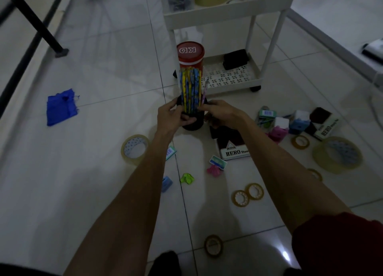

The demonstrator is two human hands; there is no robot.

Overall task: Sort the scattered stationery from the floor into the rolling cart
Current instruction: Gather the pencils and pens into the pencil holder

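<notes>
Clasping a black pencil holder point(191, 126) from both sides, the person has it low in front of them. The left hand point(170, 116) has its fingers point(187, 120) curled round the near-left wall. The right hand point(220, 114) closes its fingers point(204, 109) on the right side just under the rim. Whether the base rests on the floor point(99, 172) or hangs just above it, I cannot tell.

A tight bundle of pencils point(190, 88) stands upright out of the holder, rising well above the fingertips, and one thinner pencil leans out toward the right-hand fingers. Beyond the fingertips stands a red canister point(190, 53). Past that is the rolling cart point(228, 13), with its lower tray a little right of the right-hand fingers.

By the look of it the holder is stiff and light, but the tall load makes it top-heavy. The pencils are loose inside and would likely spill if it tips. The smooth dark wall may be slippery, so a grip round the body, low and below the rim, seems safest, with one set of fingers steadying the bundle. It should probably travel upright and go down flat on a tray. A tape roll point(135, 149) lies on the floor below the left wrist.
</notes>
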